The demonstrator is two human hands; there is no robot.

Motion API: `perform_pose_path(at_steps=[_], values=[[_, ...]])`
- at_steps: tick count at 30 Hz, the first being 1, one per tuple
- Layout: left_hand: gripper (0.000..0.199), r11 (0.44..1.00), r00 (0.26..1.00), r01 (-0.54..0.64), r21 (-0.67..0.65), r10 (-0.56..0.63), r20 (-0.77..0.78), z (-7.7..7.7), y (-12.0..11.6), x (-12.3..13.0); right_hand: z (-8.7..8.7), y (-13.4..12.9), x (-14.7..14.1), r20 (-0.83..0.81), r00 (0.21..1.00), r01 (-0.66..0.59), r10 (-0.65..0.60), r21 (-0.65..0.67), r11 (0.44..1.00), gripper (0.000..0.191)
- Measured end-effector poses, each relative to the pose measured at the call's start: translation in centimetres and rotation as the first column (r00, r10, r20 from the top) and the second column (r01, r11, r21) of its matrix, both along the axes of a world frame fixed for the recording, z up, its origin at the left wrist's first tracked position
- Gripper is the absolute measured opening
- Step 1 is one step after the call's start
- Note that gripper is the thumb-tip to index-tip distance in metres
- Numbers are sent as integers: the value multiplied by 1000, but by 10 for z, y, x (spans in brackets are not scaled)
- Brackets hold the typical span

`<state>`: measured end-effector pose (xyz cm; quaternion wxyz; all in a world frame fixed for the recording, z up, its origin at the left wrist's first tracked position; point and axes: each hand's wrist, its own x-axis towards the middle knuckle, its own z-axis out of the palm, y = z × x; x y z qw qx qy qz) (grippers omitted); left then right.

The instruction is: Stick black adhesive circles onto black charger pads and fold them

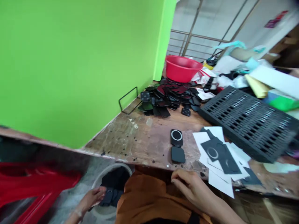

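**Left hand down in the bucket, right hand at the bench edge**

The whole view is smeared by motion, so small parts are hard to read. The left hand (92,197) is low, at about 7 o'clock in the view, reaching into a pale round bucket (109,172) on the floor; its fingers (101,192) touch a dark flat piece (107,196) among other dark pieces, but whether they are clenched on it or merely resting on it I cannot tell. The wrist is cut off by the bottom edge, and an orange garment (149,199) hides the bucket's right side.

The right hand (190,186) rests at the near edge of the bench (140,140), at about 5 o'clock, fingers curled loosely and grasping nothing visible.

Just beyond it, toward 12 o'clock, a black folding holder (177,146) with a white ring lies open on the bench. White and black cards (219,155) lie at its 3 o'clock. Further off are a black slotted tray (249,121), a heap of dark parts (170,98) and a red basin (182,68).
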<state>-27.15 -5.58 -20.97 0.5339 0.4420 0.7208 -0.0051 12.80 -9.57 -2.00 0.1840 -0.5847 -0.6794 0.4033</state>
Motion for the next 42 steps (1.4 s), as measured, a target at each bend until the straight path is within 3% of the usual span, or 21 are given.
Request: perform_pose_path(at_steps=[4,8,12,15,19,22,28,31,33,35,37,40,42], values=[[64,965,939,259,-33,-244,242,39,27,24,0,3,44,38,979,192,-199,145,971,16],[43,872,798,489,37,-464,385,110,43,80,-11,4,112,229,839,400,-493,355,845,16],[41,766,719,579,278,-641,268,178,50,156,-28,3,168,380,653,481,-655,459,747,19],[38,675,709,581,456,-694,123,203,52,208,-39,6,185,464,573,485,-675,472,736,43],[32,580,677,560,592,-732,77,209,49,256,-46,14,189,614,445,481,-652,451,752,67],[31,572,658,546,612,-745,110,206,45,273,-49,20,194,560,456,550,-692,434,714,67],[30,614,669,523,592,-725,161,203,41,278,-49,24,208,391,502,637,-771,436,636,48],[27,682,716,444,582,-660,227,203,41,275,-35,20,208,285,531,664,-798,446,600,21],[21,747,757,336,574,-576,307,205,40,273,-19,15,200,111,603,708,-790,382,594,17],[20,814,780,198,546,-468,415,207,39,274,-2,12,184,-143,659,748,-738,233,622,24],[29,877,761,86,473,-364,537,208,38,276,13,10,161,-350,671,710,-653,52,702,29],[41,951,666,18,307,-241,706,207,34,280,23,13,122,-464,698,559,-545,-123,820,27],[39,979,624,-18,204,-148,767,204,30,280,21,17,100,-504,698,486,-509,-190,853,26]])
